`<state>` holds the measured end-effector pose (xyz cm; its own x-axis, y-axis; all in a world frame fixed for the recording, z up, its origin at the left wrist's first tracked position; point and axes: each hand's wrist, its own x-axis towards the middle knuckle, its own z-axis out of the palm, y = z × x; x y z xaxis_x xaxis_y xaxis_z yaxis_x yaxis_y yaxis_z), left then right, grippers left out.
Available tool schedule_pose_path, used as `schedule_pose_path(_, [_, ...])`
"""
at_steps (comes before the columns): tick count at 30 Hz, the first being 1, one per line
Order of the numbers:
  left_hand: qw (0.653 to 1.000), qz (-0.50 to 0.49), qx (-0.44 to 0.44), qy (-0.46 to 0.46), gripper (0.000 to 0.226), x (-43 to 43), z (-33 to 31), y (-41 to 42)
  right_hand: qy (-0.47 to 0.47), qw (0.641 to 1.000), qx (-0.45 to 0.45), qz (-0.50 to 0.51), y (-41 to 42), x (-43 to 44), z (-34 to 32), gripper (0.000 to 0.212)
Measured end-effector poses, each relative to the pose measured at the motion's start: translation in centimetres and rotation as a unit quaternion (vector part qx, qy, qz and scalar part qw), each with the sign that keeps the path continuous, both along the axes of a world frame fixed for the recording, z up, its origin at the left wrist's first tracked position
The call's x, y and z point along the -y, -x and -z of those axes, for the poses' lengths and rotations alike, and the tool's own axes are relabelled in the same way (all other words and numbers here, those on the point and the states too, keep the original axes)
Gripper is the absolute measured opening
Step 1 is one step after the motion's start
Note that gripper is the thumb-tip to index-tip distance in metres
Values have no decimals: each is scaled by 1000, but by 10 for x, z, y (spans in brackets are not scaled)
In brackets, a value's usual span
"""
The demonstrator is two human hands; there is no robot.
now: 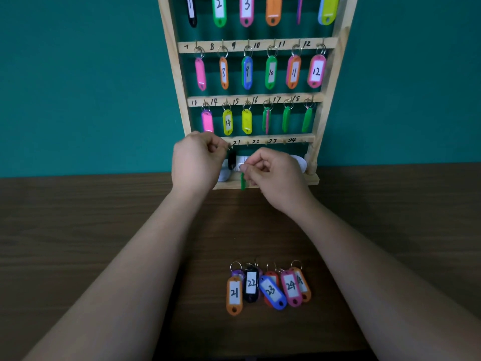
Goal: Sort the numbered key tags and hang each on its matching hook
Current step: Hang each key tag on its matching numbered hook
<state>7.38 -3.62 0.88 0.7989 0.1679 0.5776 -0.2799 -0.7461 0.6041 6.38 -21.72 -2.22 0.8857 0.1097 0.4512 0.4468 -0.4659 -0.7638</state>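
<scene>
A wooden key rack [316, 162] stands against the teal wall, its upper rows filled with coloured tags. My left hand [197, 158] pinches the ring of a black tag [231, 160] at the left end of the bottom rail, beside the label 21. My right hand [273, 175] pinches a dark green tag [243, 181] that hangs edge-on below its fingers, in front of the rack's base. Hooks 22, 23 and 24 [285, 143] are bare. Several loose tags lie on the table near me: orange 21 [234, 293], black 22 [251, 284], blue 23 [272, 291], pink 24 [291, 286].
The dark wooden table [104, 217] runs from the rack toward me. A white object [299, 161] sits behind the rack's lower shelf, partly hidden by my hands. The teal wall [78, 74] rises behind.
</scene>
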Motion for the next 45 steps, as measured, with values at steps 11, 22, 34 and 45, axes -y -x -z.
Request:
schedule_pose_path(11, [996, 53, -65, 29, 13, -16, -2, 8, 6, 1000, -15, 12, 3, 2, -2, 8])
schedule_pose_path(22, [975, 179, -131, 5, 11, -9, -1, 15, -19, 1000, 7, -6, 0, 4, -1, 5])
schedule_pose_path(34, [988, 57, -35, 136, 12, -13, 0, -4, 73, 995, -60, -41, 2, 3, -2, 9])
schedule_pose_path(45, [991, 40, -38, 125, 26, -10, 3, -8, 223, 896, -303, -236, 11, 21, -16, 17])
